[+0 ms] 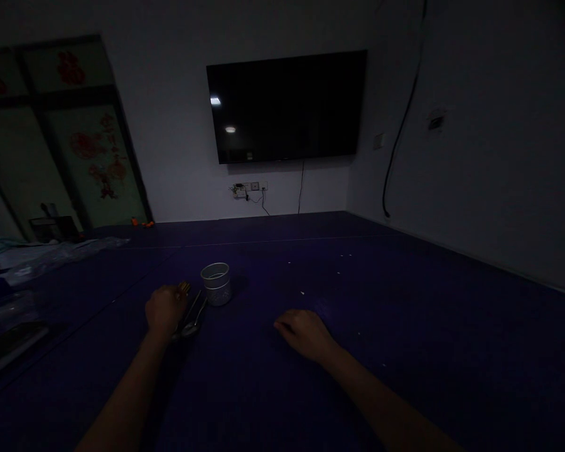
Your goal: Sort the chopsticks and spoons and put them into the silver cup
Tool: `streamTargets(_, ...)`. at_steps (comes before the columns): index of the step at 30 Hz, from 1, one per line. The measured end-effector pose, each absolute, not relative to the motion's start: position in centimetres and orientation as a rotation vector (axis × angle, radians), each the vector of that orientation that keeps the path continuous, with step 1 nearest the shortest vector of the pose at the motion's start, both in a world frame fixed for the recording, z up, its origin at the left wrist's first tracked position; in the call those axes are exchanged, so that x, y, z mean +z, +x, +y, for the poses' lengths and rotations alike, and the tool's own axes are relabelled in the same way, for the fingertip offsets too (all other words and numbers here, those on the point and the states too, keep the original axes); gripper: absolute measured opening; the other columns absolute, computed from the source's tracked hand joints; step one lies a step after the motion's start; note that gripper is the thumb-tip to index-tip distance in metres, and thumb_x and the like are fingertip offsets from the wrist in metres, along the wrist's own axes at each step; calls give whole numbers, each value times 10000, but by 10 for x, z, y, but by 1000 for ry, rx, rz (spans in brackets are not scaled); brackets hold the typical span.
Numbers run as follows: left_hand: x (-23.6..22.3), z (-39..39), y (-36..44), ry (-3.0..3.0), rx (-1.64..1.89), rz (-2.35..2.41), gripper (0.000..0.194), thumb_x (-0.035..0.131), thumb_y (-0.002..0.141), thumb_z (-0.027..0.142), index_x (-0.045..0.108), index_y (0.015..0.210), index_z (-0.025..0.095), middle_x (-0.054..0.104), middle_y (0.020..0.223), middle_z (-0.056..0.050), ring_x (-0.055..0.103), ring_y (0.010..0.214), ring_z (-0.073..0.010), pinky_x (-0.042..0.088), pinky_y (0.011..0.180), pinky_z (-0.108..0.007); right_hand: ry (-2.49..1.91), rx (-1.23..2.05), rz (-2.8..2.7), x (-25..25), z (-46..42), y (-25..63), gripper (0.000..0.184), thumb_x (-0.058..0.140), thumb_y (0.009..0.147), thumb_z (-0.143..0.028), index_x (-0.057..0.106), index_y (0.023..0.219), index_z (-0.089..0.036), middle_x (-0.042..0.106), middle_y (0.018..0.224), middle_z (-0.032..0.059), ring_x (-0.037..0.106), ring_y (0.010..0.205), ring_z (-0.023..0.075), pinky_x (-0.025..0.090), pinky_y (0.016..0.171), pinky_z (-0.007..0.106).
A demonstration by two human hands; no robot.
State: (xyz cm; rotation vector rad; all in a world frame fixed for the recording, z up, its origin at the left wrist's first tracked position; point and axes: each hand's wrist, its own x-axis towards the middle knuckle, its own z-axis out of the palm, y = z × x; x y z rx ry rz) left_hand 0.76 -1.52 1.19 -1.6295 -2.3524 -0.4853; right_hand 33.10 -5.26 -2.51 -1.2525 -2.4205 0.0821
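Note:
My left hand [164,309] is closed around a golden-brown striped thing [184,287], whose end shows past the fingers. Its exact kind is too dark to make out. Just right of that hand, metal spoons [191,328] lie on the dark blue surface [254,376], their handles pointing away from me toward the cup. A grey metal-looking cup [217,287] with a perforated lower wall stands upright beyond them, apart from both hands. My right hand [306,333] rests low over the surface with its fingers curled in, and nothing shows in it.
Small white scraps [302,293] dot the surface to the right. On the left lie clear plastic wrapping [66,251] and a dark flat object [14,348]. A television [287,110] hangs on the far wall, above sockets and cables [249,187]. Small orange things [147,224] sit at the back.

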Motion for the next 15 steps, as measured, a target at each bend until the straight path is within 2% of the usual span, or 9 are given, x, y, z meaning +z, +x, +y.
streamTargets(6,6,-12,-14,-1377,-637,-2495,466,482,745,519,678,980,168,669,1033,-162,613,936,-309,465,698,-350,-1261,80,-2425,-26,-52,331,305,400,920,-276,696,938,-209,709,954,48,639,877,170,425,737,249)
streamTargets(10,1,-9,-24,-1375,-571,-2700,571,488,678,639,689,889,148,676,983,-189,625,918,-343,478,692,-394,-1255,77,-2426,-27,-51,332,299,407,921,-274,697,935,-204,710,946,50,640,878,168,424,742,248)
streamTargets(15,-5,-6,-32,-1425,-540,-2793,483,525,663,574,698,842,160,694,927,-182,638,911,-342,486,689,-391,-1252,92,-2414,-27,-51,331,304,404,922,-281,698,951,-212,710,973,49,644,890,169,428,754,248)
